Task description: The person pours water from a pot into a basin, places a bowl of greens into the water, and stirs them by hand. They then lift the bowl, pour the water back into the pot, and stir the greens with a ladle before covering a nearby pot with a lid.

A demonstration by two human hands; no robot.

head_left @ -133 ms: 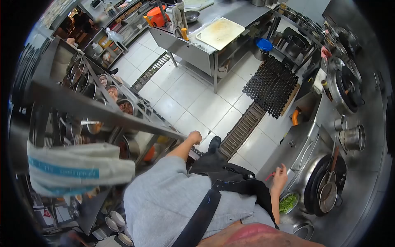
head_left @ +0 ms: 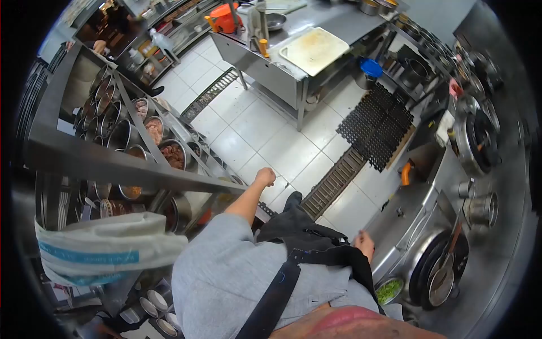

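My left hand (head_left: 265, 177) hangs over the white floor tiles, beside the end of a long steel rail (head_left: 141, 169). Its fingers are curled into a loose fist, and nothing shows in it. Close to the edge of the steel cooking range (head_left: 395, 231), my right hand (head_left: 365, 245) has its fingers bent inward; what they hold, if anything, is hidden. Below it on the right lies a bowl of chopped greens (head_left: 389, 290). A large wok (head_left: 420, 265) with a strainer (head_left: 441, 287) sits to the right.
Metal pots of food (head_left: 172, 153) fill the rack at left, near a white and blue cloth (head_left: 107, 248). Ahead stands a steel table (head_left: 254, 70) with a white cutting board (head_left: 315, 51). A black mat (head_left: 375, 125) and a drain grate (head_left: 334, 181) lie on the floor.
My right hand has moved left and its fingers have curled in; the small red item seen by it is out of sight. My left hand has risen slightly. The camera view has shifted.
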